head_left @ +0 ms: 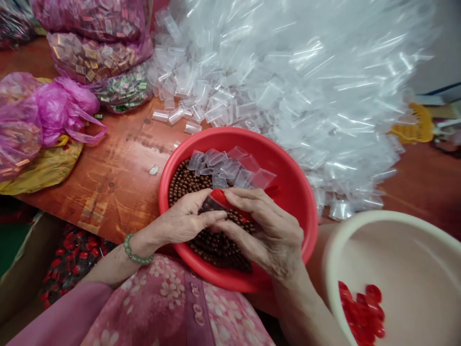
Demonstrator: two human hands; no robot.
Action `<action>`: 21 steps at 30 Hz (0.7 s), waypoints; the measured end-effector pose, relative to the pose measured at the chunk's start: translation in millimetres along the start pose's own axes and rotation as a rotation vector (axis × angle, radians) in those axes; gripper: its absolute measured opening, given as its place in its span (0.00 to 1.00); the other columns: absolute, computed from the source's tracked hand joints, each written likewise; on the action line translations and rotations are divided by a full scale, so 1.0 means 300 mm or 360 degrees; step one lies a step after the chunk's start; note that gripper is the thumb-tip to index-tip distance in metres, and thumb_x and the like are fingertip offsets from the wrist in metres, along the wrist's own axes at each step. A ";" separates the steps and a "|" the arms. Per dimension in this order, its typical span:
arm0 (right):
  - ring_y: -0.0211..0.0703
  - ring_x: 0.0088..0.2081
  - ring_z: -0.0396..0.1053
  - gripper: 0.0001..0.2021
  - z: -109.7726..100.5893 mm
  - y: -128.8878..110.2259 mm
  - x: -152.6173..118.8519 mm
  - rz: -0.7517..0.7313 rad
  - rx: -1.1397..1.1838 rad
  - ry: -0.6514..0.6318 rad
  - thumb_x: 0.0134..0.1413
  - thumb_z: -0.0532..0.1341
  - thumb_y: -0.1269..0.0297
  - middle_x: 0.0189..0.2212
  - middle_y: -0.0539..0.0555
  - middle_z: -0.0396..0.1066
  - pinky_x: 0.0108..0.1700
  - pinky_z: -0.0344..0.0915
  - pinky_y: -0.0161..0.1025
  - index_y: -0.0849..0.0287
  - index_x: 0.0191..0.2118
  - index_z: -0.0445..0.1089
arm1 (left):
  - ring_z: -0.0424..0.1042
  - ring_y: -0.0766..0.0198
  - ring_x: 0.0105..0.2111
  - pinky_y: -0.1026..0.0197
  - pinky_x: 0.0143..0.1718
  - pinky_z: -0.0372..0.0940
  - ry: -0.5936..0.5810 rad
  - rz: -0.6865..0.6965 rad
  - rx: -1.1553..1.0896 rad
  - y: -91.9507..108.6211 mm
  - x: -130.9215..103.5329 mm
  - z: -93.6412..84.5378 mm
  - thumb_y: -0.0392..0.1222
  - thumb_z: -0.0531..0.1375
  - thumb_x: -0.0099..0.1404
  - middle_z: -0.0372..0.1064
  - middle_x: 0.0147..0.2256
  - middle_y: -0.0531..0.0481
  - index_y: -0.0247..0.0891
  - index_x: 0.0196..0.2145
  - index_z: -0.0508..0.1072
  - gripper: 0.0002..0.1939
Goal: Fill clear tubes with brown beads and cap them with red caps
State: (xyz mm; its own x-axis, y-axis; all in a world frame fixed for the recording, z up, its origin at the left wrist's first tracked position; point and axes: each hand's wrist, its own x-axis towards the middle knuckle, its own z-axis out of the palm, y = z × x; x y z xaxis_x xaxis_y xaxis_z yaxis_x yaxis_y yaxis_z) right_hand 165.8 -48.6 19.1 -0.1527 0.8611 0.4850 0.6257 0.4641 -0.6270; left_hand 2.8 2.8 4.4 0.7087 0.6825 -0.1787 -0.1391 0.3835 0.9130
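1. From my end I count two hands, both over one red basin [311, 230] at the edge of the desk [120, 163].
2. The left hand [183, 216] grips one clear container [209, 206] between thumb and fingers; I make out dark contents inside it.
3. The right hand [268, 228] grasps the same container from the other side, fingers on the one red cap [218, 195] at its end. I can't tell whether that cap is fully seated.
4. Brown beads [185, 182] fill the basin's left and near parts, too many for me to count.
5. On the beads lie roughly ten clear sleeves [230, 168], overlapping, so my count is loose.
6. Behind the basin rises one large sleeve heap [288, 77], beyond counting.
7. At right I have one cream basin [333, 259], with perhaps a dozen spare red caps [367, 312] bunched at its left side.
8. Far left, three pink bags [97, 53] of small packets are stacked; nearer sit a knotted pink bag [65, 108] and a yellow bag [54, 166].
9. Any print on the packets is too small for me to read.
10. One green bead bracelet [135, 254] circles the left wrist.
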 end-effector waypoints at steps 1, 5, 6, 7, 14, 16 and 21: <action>0.51 0.43 0.76 0.22 -0.004 0.001 -0.001 -0.0026 -0.0044 -0.0040 0.51 0.69 0.64 0.43 0.61 0.76 0.42 0.75 0.46 0.54 0.52 0.70 | 0.60 0.68 0.30 0.64 0.35 0.59 0.0008 -0.0020 0.0009 -0.001 0.000 0.000 0.40 0.59 0.64 0.61 0.29 0.55 0.36 0.35 0.68 0.05; 0.50 0.44 0.76 0.22 -0.005 0.001 0.002 -0.0040 -0.0143 -0.0149 0.52 0.69 0.64 0.44 0.61 0.75 0.43 0.76 0.45 0.54 0.53 0.69 | 0.60 0.69 0.29 0.65 0.34 0.58 0.0000 -0.0014 0.0007 -0.005 -0.005 0.003 0.39 0.59 0.64 0.61 0.29 0.55 0.35 0.35 0.68 0.05; 0.50 0.44 0.76 0.21 -0.003 0.001 0.005 -0.0045 -0.0128 -0.0164 0.52 0.68 0.65 0.44 0.61 0.75 0.43 0.76 0.45 0.54 0.53 0.69 | 0.60 0.70 0.29 0.65 0.34 0.58 0.0012 0.0018 0.0019 -0.005 -0.006 0.004 0.39 0.59 0.64 0.62 0.29 0.55 0.35 0.35 0.68 0.05; 0.49 0.44 0.75 0.21 -0.001 0.002 0.008 -0.0054 -0.0100 -0.0176 0.52 0.69 0.65 0.44 0.60 0.75 0.43 0.76 0.44 0.53 0.53 0.69 | 0.60 0.70 0.29 0.66 0.34 0.58 0.0024 0.0046 0.0034 -0.005 -0.007 0.004 0.41 0.59 0.65 0.62 0.29 0.55 0.35 0.34 0.68 0.06; 0.47 0.50 0.73 0.22 -0.030 0.012 0.015 0.0238 0.0343 -0.0235 0.53 0.68 0.67 0.49 0.57 0.71 0.49 0.74 0.44 0.47 0.54 0.71 | 0.63 0.72 0.25 0.67 0.29 0.60 0.0032 0.0049 -0.0099 0.009 -0.006 0.000 0.59 0.54 0.68 0.63 0.29 0.54 0.36 0.35 0.65 0.20; 0.45 0.46 0.75 0.18 -0.041 0.013 0.011 0.0463 0.0506 -0.0122 0.54 0.67 0.68 0.45 0.55 0.74 0.45 0.75 0.41 0.48 0.51 0.72 | 0.63 0.72 0.25 0.67 0.29 0.60 0.0050 0.0063 -0.0083 0.011 -0.003 0.001 0.58 0.54 0.68 0.64 0.28 0.54 0.36 0.36 0.65 0.20; 0.35 0.25 0.74 0.14 -0.030 0.023 0.013 0.0878 0.0905 0.0207 0.52 0.69 0.67 0.35 0.48 0.79 0.28 0.73 0.31 0.50 0.44 0.70 | 0.64 0.72 0.26 0.66 0.31 0.61 0.0065 0.0041 -0.0041 0.005 0.004 0.007 0.58 0.55 0.67 0.65 0.29 0.53 0.36 0.36 0.65 0.20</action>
State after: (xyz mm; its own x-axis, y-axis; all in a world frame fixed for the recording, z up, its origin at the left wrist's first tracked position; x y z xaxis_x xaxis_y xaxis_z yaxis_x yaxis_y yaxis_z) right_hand 176.3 -43.9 22.2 0.1769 0.9824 0.0599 0.0942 0.0437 -0.9946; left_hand 4.9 2.7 6.5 0.6758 0.7170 -0.1707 -0.1750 0.3811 0.9078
